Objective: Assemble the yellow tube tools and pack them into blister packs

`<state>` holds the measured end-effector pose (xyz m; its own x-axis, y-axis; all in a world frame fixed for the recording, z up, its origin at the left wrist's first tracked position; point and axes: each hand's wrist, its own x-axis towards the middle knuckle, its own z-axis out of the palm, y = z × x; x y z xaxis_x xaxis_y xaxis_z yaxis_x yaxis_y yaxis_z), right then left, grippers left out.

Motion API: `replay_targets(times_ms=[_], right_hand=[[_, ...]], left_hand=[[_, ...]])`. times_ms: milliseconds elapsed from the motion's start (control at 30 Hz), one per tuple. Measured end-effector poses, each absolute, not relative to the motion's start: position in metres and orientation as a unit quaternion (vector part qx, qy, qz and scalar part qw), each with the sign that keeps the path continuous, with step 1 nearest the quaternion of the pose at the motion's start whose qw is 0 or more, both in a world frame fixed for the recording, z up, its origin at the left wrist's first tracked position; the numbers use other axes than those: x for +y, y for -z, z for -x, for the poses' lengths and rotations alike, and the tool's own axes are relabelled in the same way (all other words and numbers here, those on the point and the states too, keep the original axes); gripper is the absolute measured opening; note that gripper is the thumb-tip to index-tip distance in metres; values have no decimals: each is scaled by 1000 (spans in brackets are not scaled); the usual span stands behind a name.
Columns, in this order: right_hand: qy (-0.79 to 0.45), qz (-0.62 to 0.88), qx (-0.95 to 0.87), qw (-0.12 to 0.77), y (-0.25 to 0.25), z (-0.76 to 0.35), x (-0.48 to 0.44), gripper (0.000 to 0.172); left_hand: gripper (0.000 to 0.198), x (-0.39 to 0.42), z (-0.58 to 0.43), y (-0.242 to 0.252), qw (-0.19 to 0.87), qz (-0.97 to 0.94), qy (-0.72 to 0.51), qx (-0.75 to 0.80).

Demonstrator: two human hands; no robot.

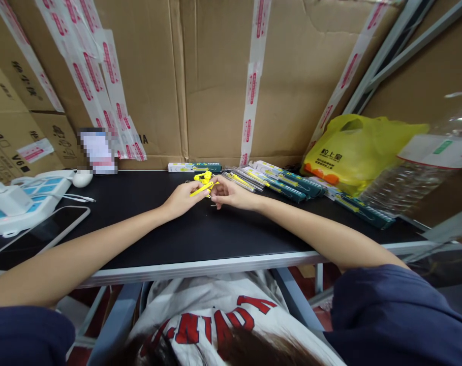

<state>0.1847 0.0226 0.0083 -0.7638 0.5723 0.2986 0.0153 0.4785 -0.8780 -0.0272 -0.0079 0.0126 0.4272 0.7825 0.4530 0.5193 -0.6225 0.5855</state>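
My left hand (182, 200) is closed on a thin yellow plastic strip (200, 190), holding it between thumb and fingers. From the other side my right hand (233, 195) meets it, its thumb and fingertips pinched together at the strip's end. A small pale piece shows under the right fingertips, too small to name. Just behind the left fingers lie more yellow plastic pieces (203, 177), partly hidden by the hands. Right of these, beyond my right hand, is a bunch of slim metal and yellow sticks (241, 179).
Long green-and-white boxes (284, 179) lie at the right, another box (194, 168) at the back. A yellow bag (352, 147) and a large plastic bottle (409, 173) stand far right. Left are a power strip (32, 198), tablet (40, 231) and phone (98, 150). Cardboard (215, 91) walls the back.
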Motion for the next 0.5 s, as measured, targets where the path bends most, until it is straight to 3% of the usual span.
replay_targets(times_ms=[100,300,500], right_hand=[[-471,187,-802,315,-4,-179,17,43],[-418,227,-834,280,-10,-181,14,27],[-284,237,-872,321,-12,-180,8,28]], left_hand=[[30,-8,25,-11,189,-824,-364,390],[28,-11,24,-13,181,-815,-395,383],[28,-17,22,-16,164,-806,-394,411]])
